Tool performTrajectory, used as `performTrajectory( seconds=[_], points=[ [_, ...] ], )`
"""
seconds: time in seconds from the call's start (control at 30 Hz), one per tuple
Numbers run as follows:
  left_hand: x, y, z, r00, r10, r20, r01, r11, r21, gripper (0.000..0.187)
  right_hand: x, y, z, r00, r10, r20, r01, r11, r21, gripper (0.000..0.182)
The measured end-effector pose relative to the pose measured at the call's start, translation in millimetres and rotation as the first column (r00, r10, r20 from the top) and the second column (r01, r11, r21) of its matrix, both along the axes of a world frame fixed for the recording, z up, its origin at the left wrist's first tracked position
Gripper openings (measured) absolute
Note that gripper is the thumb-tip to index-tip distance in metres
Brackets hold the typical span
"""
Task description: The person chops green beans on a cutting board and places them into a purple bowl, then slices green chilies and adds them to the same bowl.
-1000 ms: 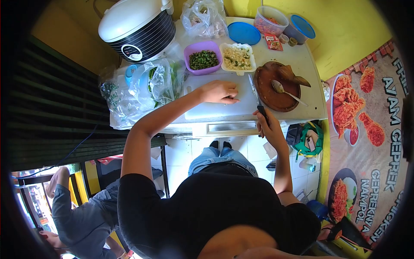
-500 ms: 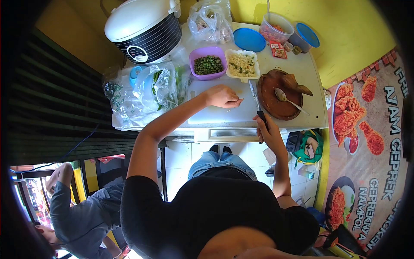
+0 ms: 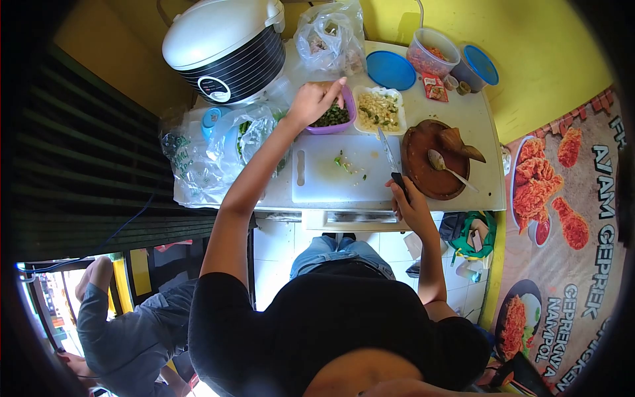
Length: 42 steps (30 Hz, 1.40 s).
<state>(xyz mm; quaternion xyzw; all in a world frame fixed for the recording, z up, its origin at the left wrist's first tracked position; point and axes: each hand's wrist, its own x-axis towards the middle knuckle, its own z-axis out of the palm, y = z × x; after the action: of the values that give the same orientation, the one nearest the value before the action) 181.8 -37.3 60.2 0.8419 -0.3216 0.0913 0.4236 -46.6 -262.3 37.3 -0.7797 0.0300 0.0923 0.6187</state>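
Observation:
My left hand (image 3: 319, 102) is over the left part of the purple bowl (image 3: 333, 118) of chopped green pieces, its fingers apart. My right hand (image 3: 411, 204) grips the black handle of a knife (image 3: 389, 153), whose blade points up toward the white tray (image 3: 379, 111) of pale chopped pieces. Below the bowl lies a white cutting board (image 3: 324, 180) with a few green bits (image 3: 342, 163) on it. Right of the knife is a brown stone mortar (image 3: 417, 162) holding a pestle (image 3: 456, 142) and a spoon (image 3: 451, 171).
A rice cooker (image 3: 225, 53) and plastic bags with green vegetables (image 3: 198, 155) are on the left. Behind are another bag (image 3: 329, 40), a blue lid (image 3: 391, 70), tubs (image 3: 433, 54) and a red packet (image 3: 434, 87). Another person (image 3: 132, 337) is at lower left.
My left hand has moved from above the cutting board up to the purple bowl, and its fingers have spread. The green bits on the board are now uncovered. The view has shifted slightly.

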Motion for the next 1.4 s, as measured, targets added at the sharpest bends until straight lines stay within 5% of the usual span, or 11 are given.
performTrajectory(
  seconds=[0.07, 0.2, 0.27, 0.5, 0.6, 0.7, 0.9, 1.03, 1.4],
  points=[
    [1.7, 1.5, -7.6, 0.991, 0.010, -0.135, -0.026, 0.993, -0.118, 0.050, 2.2, 0.5, 1.8, 1.000, 0.007, 0.001, -0.007, 1.000, -0.011, 0.030],
    [-3.3, 4.6, -6.4, 0.995, 0.058, -0.083, -0.064, 0.996, -0.064, 0.050, 5.0, 1.2, 3.5, 1.000, -0.001, 0.007, 0.001, 1.000, -0.010, 0.029],
    [-9.8, 4.8, 4.8, 0.983, 0.180, -0.021, -0.176, 0.977, 0.124, 0.049, 5.8, 1.5, 3.8, 1.000, 0.005, 0.004, -0.005, 1.000, -0.019, 0.028],
    [-17.3, 3.0, 14.4, 0.957, 0.283, 0.069, -0.291, 0.906, 0.309, 0.036, 6.1, 6.6, 2.2, 1.000, 0.006, 0.030, -0.005, 0.999, -0.031, 0.030],
    [-33.3, 1.3, 6.9, 0.974, 0.179, 0.141, -0.193, 0.977, 0.091, 0.024, 3.3, 6.6, 4.8, 1.000, 0.002, 0.000, -0.002, 0.998, -0.060, 0.030],
    [-74.2, -1.2, -2.5, 0.999, -0.023, 0.032, 0.027, 0.991, -0.135, 0.026, -1.0, 4.0, 3.0, 1.000, -0.003, -0.015, 0.002, 0.999, -0.035, 0.030],
    [-127.8, 5.9, -45.1, 0.971, 0.194, -0.141, -0.183, 0.979, 0.090, 0.044, -9.9, -1.6, 2.2, 0.998, -0.035, -0.043, 0.034, 0.999, -0.021, 0.030],
    [-133.6, 6.7, -50.7, 0.976, 0.183, -0.120, -0.168, 0.978, 0.127, 0.051, -13.3, -2.2, 1.9, 1.000, -0.015, -0.010, 0.014, 0.999, -0.046, 0.029],
    [-140.5, -13.2, -63.0, 0.923, -0.128, -0.362, 0.078, 0.986, -0.148, 0.034, -23.6, 0.3, 2.5, 1.000, 0.003, -0.011, -0.004, 0.998, -0.059, 0.032]
  ],
)
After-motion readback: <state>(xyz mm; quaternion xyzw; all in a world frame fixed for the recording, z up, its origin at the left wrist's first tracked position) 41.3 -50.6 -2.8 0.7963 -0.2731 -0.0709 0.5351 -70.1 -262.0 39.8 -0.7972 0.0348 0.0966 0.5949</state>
